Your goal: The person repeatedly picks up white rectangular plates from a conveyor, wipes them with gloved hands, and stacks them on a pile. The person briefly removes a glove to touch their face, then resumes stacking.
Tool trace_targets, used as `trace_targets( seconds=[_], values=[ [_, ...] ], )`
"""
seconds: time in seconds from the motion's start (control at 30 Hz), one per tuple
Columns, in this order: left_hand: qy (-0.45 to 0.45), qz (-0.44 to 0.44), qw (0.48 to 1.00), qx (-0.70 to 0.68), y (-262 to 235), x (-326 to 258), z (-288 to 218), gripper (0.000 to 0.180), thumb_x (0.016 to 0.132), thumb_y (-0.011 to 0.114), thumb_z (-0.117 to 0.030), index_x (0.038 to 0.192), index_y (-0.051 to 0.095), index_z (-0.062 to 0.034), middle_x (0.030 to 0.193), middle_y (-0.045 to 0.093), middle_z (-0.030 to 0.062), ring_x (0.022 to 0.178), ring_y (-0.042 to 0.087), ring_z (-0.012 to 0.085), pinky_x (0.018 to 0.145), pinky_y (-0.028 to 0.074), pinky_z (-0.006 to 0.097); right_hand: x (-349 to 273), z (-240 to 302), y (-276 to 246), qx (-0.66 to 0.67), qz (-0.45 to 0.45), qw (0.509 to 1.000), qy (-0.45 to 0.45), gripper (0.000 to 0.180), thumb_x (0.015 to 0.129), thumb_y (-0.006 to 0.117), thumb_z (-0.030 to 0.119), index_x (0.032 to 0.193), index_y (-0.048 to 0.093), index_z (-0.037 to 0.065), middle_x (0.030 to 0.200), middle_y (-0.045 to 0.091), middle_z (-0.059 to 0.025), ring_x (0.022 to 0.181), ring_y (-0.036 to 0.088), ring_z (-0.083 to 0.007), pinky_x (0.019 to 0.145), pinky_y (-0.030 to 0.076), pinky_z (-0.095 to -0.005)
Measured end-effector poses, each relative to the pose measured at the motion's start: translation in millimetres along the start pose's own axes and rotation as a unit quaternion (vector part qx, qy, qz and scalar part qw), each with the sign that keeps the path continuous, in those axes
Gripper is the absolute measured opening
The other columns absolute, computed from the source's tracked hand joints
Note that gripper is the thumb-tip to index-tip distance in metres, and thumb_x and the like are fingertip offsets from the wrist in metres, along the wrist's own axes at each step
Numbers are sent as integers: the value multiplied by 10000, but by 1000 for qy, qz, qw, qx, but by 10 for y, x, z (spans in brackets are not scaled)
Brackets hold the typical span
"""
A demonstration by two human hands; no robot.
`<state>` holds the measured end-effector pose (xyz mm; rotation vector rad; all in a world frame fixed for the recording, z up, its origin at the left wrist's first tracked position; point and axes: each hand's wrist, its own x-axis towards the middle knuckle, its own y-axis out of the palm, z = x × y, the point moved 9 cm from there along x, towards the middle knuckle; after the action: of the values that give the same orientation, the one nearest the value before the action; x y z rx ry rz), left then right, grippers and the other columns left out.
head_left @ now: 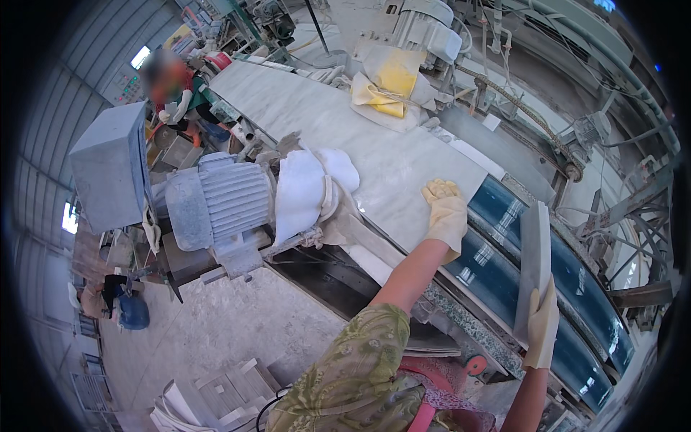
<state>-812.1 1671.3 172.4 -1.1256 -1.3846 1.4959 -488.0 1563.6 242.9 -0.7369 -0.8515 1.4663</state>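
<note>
My left hand (pixel 446 210), in a pale yellow rubber glove, rests on the near end of a long whitish conveyor surface (pixel 392 169). Its fingers are curled in, and nothing shows in them. To the right, my right hand (pixel 542 324), gloved alike, grips the lower end of a long flat grey slab (pixel 534 263). The slab stands on edge over glossy dark-blue bands (pixel 493 270) that shine with reflected light. Part of my right hand's fingers is hidden behind the slab.
A dusty motor (pixel 219 201) with white cloth (pixel 306 191) juts in at left. Yellow and white sheeting (pixel 392 86) lies by the far side. Machine frames and pipes line the right. Stacked pieces (pixel 230 396) lie below. A co-worker (pixel 176 97) stands far left.
</note>
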Motion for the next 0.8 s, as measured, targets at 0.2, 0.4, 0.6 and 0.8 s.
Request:
trace_targets(
  seconds=[0.2, 0.4, 0.6, 0.8],
  values=[
    [-2, -24, 1000, -14, -111, -52, -12, 674, 909, 551, -155, 1463, 349, 172, 1486, 380, 425, 1381, 354, 615, 1134, 212, 735, -15, -4, -28, 1, 2, 1000, 8, 530, 1041, 507, 271, 1514, 431, 44, 1353, 584, -296, 1229, 585, -448, 1007, 475, -455],
    [3, -42, 999, -22, -74, -57, -39, 665, 899, 561, -148, 1450, 368, 171, 1481, 383, 423, 1390, 340, 611, 1136, 211, 735, -17, -70, -17, 0, 2, 1000, 14, 535, 1042, 505, 282, 1515, 432, 45, 1350, 588, -298, 1226, 585, -453, 1009, 475, -458],
    [0, -43, 999, -17, -10, -27, -55, 683, 898, 568, -159, 1462, 357, 165, 1490, 384, 413, 1390, 345, 606, 1138, 204, 733, -15, -96, -23, -4, 12, 1000, 18, 548, 1043, 505, 298, 1520, 423, 41, 1346, 589, -301, 1216, 589, -460, 996, 482, -464],
    [1, -31, 999, -11, -31, -44, -78, 667, 911, 549, -157, 1461, 355, 167, 1496, 381, 411, 1392, 346, 603, 1139, 203, 730, -23, -139, -22, -7, 8, 1000, 12, 548, 1044, 504, 297, 1522, 419, 42, 1344, 588, -304, 1209, 594, -460, 989, 484, -468]
  ],
)
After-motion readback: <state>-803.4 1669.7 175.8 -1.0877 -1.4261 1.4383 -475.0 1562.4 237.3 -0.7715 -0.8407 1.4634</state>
